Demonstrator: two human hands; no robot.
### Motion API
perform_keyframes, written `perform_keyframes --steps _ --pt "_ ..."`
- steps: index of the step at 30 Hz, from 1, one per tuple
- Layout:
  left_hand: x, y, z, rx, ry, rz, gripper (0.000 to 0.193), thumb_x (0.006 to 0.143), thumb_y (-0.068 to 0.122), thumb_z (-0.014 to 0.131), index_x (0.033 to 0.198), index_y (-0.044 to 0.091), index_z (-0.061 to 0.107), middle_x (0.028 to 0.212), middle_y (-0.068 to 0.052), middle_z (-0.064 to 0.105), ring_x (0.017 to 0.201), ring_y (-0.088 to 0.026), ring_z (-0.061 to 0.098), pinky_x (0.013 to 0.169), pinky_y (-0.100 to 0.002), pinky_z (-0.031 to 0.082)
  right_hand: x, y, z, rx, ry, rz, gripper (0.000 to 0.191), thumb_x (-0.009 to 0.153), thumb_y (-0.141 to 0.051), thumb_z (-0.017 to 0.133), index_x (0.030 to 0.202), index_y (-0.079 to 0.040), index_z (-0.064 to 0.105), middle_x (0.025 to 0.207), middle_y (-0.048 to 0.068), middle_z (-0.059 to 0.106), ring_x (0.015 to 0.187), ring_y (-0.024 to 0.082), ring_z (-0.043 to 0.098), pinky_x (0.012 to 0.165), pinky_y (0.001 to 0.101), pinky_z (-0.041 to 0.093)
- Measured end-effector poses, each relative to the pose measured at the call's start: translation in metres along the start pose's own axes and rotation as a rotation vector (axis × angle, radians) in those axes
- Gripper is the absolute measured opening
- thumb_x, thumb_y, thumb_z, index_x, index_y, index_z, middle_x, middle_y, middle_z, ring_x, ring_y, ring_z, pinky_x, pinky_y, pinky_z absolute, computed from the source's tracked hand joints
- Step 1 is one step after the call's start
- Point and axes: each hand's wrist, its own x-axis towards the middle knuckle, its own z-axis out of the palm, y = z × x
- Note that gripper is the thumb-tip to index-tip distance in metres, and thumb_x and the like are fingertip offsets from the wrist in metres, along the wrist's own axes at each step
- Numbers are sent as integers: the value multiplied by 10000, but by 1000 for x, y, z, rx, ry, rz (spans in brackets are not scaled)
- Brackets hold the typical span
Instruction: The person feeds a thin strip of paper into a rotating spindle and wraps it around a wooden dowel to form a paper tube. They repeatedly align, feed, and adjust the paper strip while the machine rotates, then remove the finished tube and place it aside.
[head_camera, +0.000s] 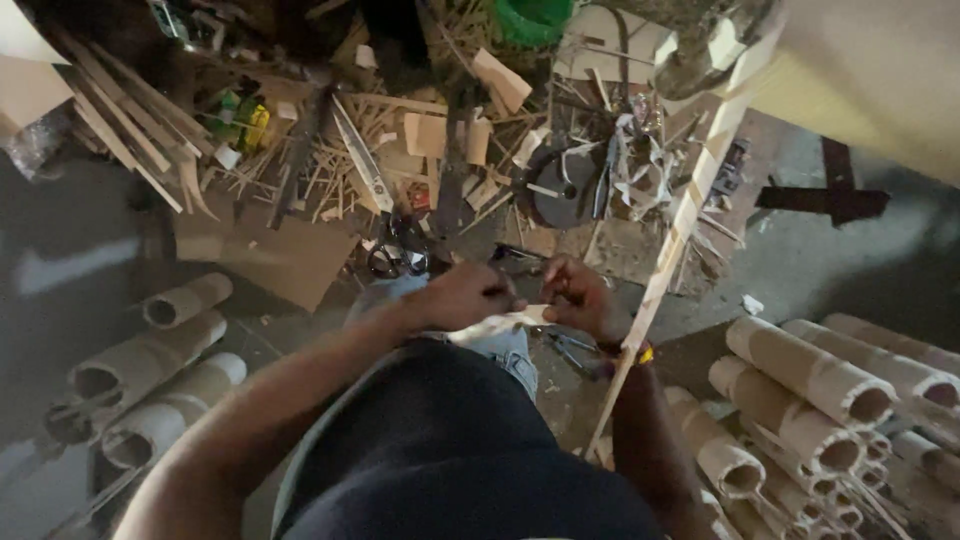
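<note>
Pale strip (497, 322): gripped at either end by both hands.
Left hand (468, 295): closed on strip.
Right hand (578, 297): closed on strip.
Scissors (385, 215): on floor, just beyond hands.

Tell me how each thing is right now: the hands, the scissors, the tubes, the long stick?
left hand: closed on the pale strip
right hand: pinching the strip's other end
big scissors: lying on the floor, blades shut
cardboard tubes: stacked on their sides, ends open
long wooden stick: leaning at a slant
</note>
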Motion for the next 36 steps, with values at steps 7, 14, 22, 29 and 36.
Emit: perform_keyframes --steps 7,14,22,29,36 --pt "-84 -9 -95 -3 213 -55 383 967 429 646 1152 117 768 1071 -117 778 1011 -235 717 878 -397 540 -55 39 -27 -31 142 327 387 947 -222 754 1268 -60 610 1064 64 702 959 169 672 812 324 565" --pt "-153 -44 -114 -554 398 -202 353 1036 199 645 1367 104 723 855 -144 578 721 -239 539 633 -341 481 -83 -101 -73 -405 1185 -407 152 1113 -85 667 1241 -5 648 1180 78 690 1003 154 660 844 292 568" --pt "-171 -74 -113 -794 630 170 423 933 92 655 1351 31 646 1011 -81 765 887 -165 712 807 -323 566 100 -183 4 -781 369 -15 460 1054 -288 675 1423 -26 593 1325 124 689 1092 194 725 892 342 630" --pt "-198 -69 -139 102 861 -140 193 852 210 798 937 40 765 949 -218 720 838 -410 697 717 -473 541 289 -132 -29 -1473 385 557 859 788 -355 759 1561 -148 446 1298 344 546 1241 515 461 1009 577 430" --pt "-225 -76 -155 421 1193 59 105 755 139 756 819 74 705 900 -195 657 831 -439 639 770 -544 507 343 -138 -35 -1625 603 699 493 730 -351 767 1189 -179 711 1252 230 625 1197 457 546 918 560 464"
